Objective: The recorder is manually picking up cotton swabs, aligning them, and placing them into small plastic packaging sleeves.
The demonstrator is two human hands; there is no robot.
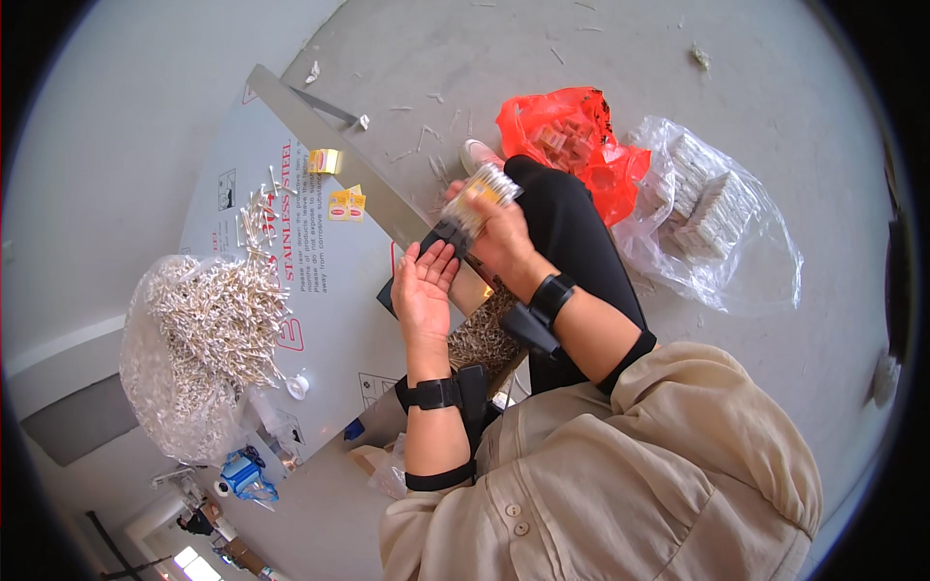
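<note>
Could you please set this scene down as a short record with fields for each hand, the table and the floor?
Right hand: grips a swab pack
Left hand: open, palm up, near the swab pack; contact unclear
Table: yellow cards; cotton swabs heaped in a plastic bag, some spilled out
Floor: red bag; clear bag of white bundles

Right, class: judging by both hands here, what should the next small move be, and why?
Probably curl the left hand in to steady the swab bundle. The right hand seems to carry it alone, while the left palm is open, fingers close to the bundle's lower end; whether they touch is unclear.
</note>
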